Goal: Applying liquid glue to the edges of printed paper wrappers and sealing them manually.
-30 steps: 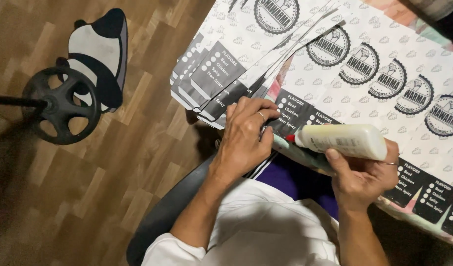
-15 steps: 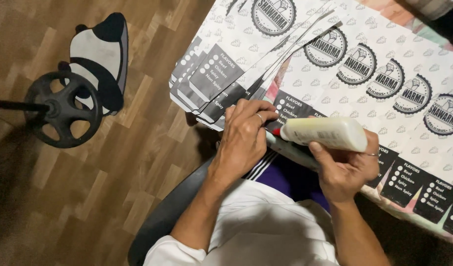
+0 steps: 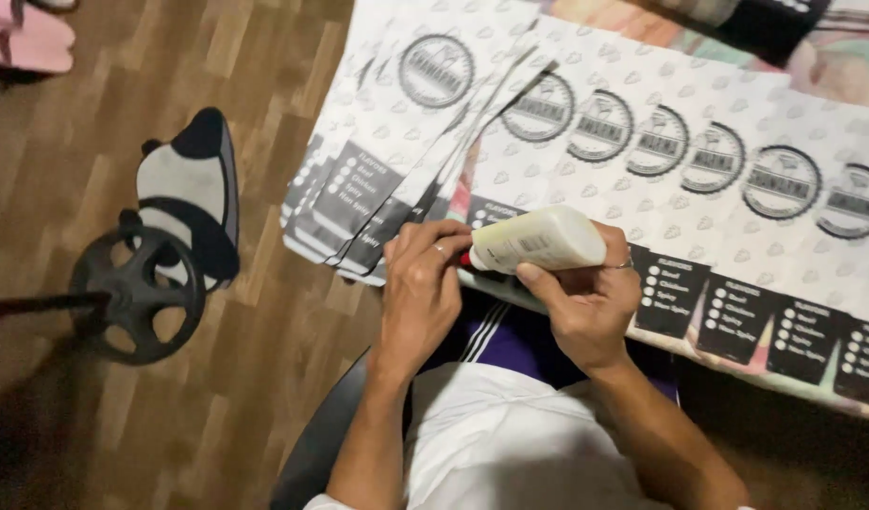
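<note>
While both hands grip a glue bottle (image 3: pixel 538 240), printed paper bags (image 3: pixel 699 179) cover the table above wood flooring (image 3: pixel 264 104).

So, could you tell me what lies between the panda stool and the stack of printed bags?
In the head view, only bare wooden floor lies between the panda stool and the bag stack.
</note>
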